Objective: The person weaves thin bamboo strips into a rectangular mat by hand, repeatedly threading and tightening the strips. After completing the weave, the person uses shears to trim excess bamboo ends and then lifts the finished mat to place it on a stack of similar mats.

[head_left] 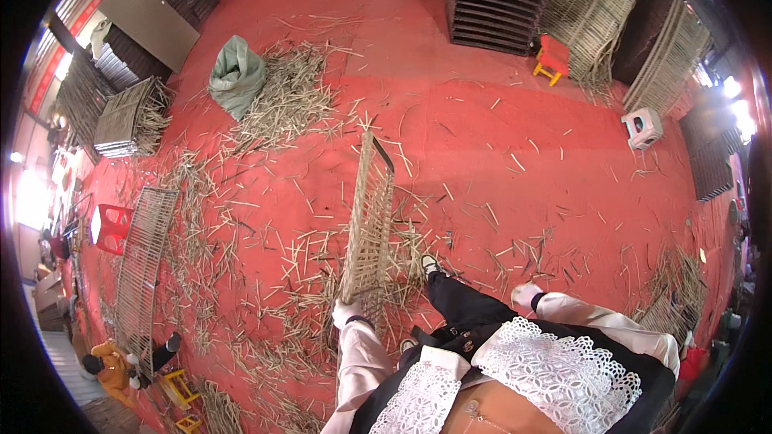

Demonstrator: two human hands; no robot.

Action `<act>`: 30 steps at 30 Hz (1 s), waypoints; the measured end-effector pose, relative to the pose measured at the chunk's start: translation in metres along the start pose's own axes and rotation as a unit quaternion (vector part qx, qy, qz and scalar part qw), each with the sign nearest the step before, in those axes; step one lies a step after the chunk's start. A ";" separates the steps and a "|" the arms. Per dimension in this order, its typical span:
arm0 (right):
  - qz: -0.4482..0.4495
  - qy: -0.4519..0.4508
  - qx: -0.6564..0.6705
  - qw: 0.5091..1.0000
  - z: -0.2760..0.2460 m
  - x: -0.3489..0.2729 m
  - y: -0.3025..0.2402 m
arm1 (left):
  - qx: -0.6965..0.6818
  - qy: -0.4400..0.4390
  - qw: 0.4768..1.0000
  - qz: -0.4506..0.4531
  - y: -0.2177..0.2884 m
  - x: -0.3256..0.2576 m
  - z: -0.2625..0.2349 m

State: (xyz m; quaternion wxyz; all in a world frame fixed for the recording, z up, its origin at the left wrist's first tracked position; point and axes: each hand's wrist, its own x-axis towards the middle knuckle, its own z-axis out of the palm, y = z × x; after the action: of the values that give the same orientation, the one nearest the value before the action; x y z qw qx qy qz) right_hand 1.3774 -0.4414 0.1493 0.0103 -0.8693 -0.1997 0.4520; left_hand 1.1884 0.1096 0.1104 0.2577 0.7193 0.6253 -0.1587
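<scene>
My left hand (346,313), in a white glove, is closed on the near end of a long woven panel (370,225). The panel looks like a dark frame wrapped in tan strips and stands tilted on edge, reaching away from me. Off to my right, my right hand (526,296) also wears a white glove. Its fingers look curled in and I see nothing in them. Cut tan strips (305,253) lie scattered on the floor around the panel.
A green sack (238,76) stands beside a heap of strips (291,96). Dark stacked frames (503,0) rise at the back, near a red-and-yellow stool (552,58) and a white stool (642,128). At left, a person in orange (115,370) works at another panel (146,265).
</scene>
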 end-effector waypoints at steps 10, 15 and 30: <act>0.072 0.056 0.090 0.992 -0.146 0.087 0.001 | 0.005 0.011 0.998 0.054 -0.053 -0.069 -0.092; -0.186 0.070 -0.150 0.969 -0.178 0.137 -0.088 | -0.091 0.098 0.981 0.139 -0.067 -0.175 -0.286; -0.525 0.199 0.418 0.714 -0.413 -0.031 -0.567 | -0.367 0.320 0.840 0.240 0.036 -0.403 -0.492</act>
State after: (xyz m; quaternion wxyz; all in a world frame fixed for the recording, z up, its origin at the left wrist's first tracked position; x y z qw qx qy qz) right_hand 1.4966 0.1366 0.5301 0.6481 -0.6018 -0.4075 0.2276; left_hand 1.1095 0.0576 0.7400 0.3188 0.7103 0.4930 0.3884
